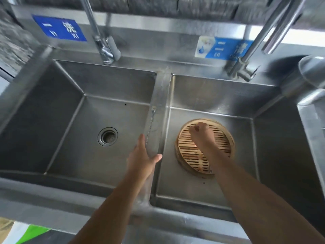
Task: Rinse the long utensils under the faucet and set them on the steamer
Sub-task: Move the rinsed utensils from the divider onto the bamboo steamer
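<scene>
A round bamboo steamer (190, 156) with a slatted top sits on the floor of the right basin (274, 155). My right hand (202, 135) hovers over the steamer's middle with its fingers curled; whether anything is in them cannot be told. A small pale metallic end (211, 171) shows at the steamer's near rim, under my forearm, which hides the rest. My left hand (142, 160) lies flat and empty on the divider (161, 95) between the basins, thumb spread to the right. The right faucet (246, 67) stands behind the right basin; no water is visible.
The left basin (61, 124) holds only its drain (107, 136). A thin chain (151, 124) runs along the divider. A left faucet (103, 46) stands behind it. Blue signs hang on the back wall. A steel pot (312, 71) sits at the right edge.
</scene>
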Available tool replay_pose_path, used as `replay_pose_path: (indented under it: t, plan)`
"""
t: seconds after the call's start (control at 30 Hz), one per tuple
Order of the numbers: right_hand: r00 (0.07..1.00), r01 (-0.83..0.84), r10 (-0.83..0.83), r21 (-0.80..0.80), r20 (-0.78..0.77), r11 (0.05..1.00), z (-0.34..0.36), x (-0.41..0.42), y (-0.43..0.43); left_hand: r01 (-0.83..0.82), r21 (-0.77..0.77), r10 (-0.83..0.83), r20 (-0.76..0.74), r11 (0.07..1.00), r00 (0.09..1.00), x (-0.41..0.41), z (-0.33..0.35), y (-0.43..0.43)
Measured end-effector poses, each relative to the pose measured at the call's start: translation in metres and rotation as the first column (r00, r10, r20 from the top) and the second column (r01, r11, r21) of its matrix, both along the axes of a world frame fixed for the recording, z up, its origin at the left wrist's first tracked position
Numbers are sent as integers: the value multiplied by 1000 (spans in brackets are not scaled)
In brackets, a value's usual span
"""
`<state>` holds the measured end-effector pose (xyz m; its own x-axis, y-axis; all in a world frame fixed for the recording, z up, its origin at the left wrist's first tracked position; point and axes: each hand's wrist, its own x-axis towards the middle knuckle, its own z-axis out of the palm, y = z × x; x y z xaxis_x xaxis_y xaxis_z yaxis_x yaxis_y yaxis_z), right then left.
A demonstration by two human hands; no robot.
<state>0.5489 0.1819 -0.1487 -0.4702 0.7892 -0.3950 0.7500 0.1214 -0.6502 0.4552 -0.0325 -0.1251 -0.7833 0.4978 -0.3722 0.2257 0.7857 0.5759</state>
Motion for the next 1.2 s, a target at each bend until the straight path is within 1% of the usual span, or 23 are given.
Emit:
replay_pose_path:
  t: [0.1,0.17,0.23,0.37,0.53,0.77,0.87,0.93,1.0,1.1,1.2]
  plan:
    - [999,-35,35,19,-3,999,29,-23,-39,37,7,-36,-12,999,999,2,4,-4]
    - [995,-99,99,33,15,995,38,-43,-62,48,2,-48,-16,999,999,0,5,-5]
    - [992,-126,125,22,12,992,40,-60,-80,66,-13,-66,-17,998,998,-3,4,-4]
    - [991,-124,122,41,57,991,41,-85,-102,96,-28,-97,-38,995,995,-6,7,-7]
    - [967,-140,118,85,227,986,39,-101,-111,132,-11,-132,-19,991,991,-11,6,-7]
    - [965,-89,56,117,255,989,38,-116,-111,139,4,-139,12,990,990,-11,5,-4]
    - [966,-83,56,100,252,991,38,-117,-107,145,-9,-144,28,989,989,-8,2,-3]
    - [969,-81,60,78,240,994,38,-117,-101,147,-6,-147,10,989,989,-5,1,-4]
    - [975,-53,36,70,217,996,38,-115,-91,159,3,-159,-55,987,986,-3,0,-3]
    - [989,33,-42,65,144,997,45,-108,-65,194,-3,-192,-179,981,965,-5,-2,9]
    - [988,143,-143,13,62,990,50,-92,-32,200,-36,-203,-220,979,954,-9,-3,27]
